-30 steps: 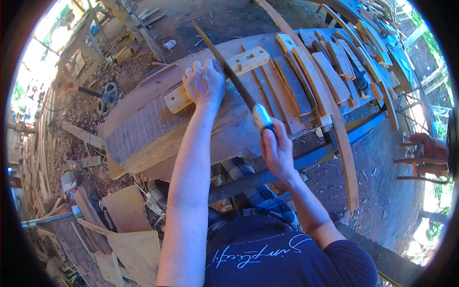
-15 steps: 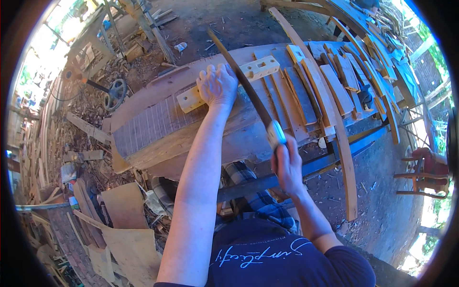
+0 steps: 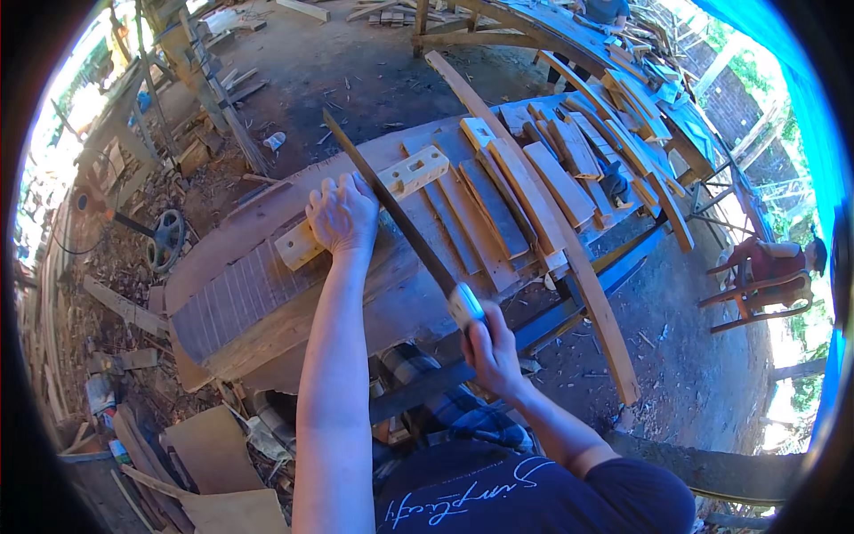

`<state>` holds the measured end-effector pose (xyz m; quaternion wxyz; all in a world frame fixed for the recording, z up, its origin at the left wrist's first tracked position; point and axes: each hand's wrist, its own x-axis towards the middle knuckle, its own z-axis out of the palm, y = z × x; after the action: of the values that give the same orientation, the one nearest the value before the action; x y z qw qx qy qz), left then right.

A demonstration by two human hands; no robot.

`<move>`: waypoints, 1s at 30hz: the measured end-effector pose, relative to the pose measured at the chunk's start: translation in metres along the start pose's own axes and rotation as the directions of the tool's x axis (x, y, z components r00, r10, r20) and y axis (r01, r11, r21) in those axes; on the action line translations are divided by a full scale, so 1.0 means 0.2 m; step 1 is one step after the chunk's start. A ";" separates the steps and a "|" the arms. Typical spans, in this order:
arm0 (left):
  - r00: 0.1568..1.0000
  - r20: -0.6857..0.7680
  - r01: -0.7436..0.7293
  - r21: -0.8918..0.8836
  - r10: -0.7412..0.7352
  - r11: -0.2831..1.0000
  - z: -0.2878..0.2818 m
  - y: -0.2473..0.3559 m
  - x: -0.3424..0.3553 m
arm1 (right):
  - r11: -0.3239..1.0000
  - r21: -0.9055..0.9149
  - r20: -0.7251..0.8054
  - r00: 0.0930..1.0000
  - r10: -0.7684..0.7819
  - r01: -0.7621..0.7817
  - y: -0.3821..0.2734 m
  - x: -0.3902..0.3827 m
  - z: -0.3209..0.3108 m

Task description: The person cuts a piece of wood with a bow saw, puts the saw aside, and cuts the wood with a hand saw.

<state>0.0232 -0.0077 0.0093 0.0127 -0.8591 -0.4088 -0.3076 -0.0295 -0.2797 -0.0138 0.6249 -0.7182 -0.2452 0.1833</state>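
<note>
Since a moment ago our right hand (image 3: 492, 356), fist closed on the handsaw (image 3: 400, 218), has drawn the blade back across the slotted wooden block (image 3: 365, 206), which our left hand (image 3: 342, 216) presses flat onto the plank (image 3: 267, 294).

You look down from your own head through one wide fisheye view, facing forward over the workbench (image 3: 267, 294) from close above. Your forearms enter from the lower edge, the bench fills the middle, and the dirt yard (image 3: 356, 80) curves away toward the dark round rim.
</note>
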 end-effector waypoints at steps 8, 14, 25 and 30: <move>1.000 -0.019 0.001 0.033 0.000 0.999 0.01 -0.09 0.06 | 0.999 -0.009 0.018 0.999 0.031 -0.030 -0.04 0.04 -0.05; 0.994 -0.097 -0.039 0.064 0.045 0.997 0.04 -0.07 0.03 | 0.998 -0.063 0.023 0.999 -0.030 0.032 -0.03 -0.15 -0.11; 0.998 -0.057 -0.014 -0.033 0.012 0.999 0.04 -0.08 0.04 | 1.000 -0.004 0.012 1.000 0.020 -0.020 -0.01 0.01 0.05; 0.998 -0.059 -0.013 -0.048 0.011 0.999 0.02 -0.11 0.07 | 0.999 -0.030 0.014 1.000 -0.012 0.012 -0.05 0.03 0.06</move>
<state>0.0152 0.0173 0.0086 0.0057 -0.8522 -0.3955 -0.3426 -0.0329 -0.2662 -0.0053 0.6135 -0.7247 -0.2566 0.1807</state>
